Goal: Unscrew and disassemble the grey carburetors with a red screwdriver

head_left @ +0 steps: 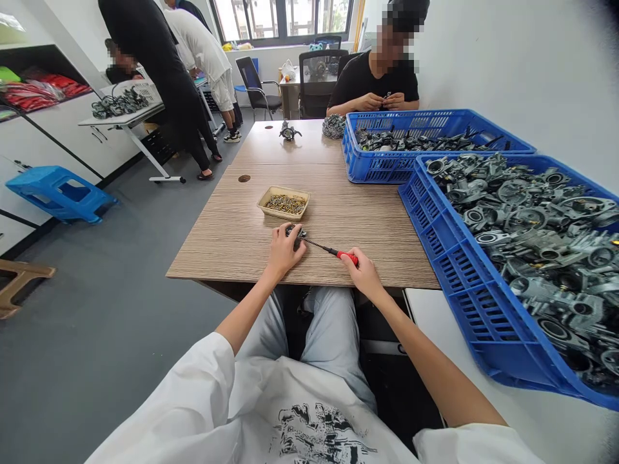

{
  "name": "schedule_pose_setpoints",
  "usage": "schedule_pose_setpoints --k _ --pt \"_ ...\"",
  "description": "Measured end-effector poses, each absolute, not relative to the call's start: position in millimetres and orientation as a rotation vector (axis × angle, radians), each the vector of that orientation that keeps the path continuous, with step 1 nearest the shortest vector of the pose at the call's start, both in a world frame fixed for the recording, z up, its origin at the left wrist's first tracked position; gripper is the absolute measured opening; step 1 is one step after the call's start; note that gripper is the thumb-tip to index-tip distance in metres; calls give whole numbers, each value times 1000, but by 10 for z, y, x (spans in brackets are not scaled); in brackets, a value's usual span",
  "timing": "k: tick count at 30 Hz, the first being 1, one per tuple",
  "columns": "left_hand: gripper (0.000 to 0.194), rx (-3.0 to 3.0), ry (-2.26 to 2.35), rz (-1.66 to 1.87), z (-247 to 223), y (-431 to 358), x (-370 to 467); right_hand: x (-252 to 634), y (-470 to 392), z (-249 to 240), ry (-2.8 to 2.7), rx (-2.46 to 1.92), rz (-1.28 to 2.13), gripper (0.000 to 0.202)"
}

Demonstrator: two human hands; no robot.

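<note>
My left hand [284,251] is closed around a small dark metal part [296,233], which looks like a carburetor body, and holds it against the table. Much of that part is hidden under my fingers. In my right hand [363,274] is a screwdriver [333,251] with a red and black handle. Its thin shaft points left, and the tip reaches the metal part beside my left fingers. Just beyond my left hand stands a small beige tray [284,216] holding many small brass-coloured and silvery pieces, like screws.
On the right, a blue crate [449,277] is heaped with metal carburetor bodies [532,212]; another blue crate [360,169] stands behind it. A single carburetor [289,132] sits at the table's far end. Across the table [232,238], a person [372,84] handles a small part.
</note>
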State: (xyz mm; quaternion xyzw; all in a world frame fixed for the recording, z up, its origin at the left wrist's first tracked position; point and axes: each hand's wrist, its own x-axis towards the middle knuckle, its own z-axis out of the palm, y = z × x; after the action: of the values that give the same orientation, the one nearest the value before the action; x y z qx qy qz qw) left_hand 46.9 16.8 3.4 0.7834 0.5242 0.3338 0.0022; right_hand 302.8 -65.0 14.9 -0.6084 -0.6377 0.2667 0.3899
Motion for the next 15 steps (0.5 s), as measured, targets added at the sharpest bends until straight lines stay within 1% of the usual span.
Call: schedule_pose_setpoints --k 4,9,15 --pt "48 2469 1645 1056 30 169 470 3029 -642 150 -1623 -1552 683 36" --pt "49 2451 1646 1041 36 165 470 3035 -664 172 -1646 -1533 760 27" --pt "49 2433 1642 1038 39 164 474 3045 -674 193 -1629 -1524 764 26"
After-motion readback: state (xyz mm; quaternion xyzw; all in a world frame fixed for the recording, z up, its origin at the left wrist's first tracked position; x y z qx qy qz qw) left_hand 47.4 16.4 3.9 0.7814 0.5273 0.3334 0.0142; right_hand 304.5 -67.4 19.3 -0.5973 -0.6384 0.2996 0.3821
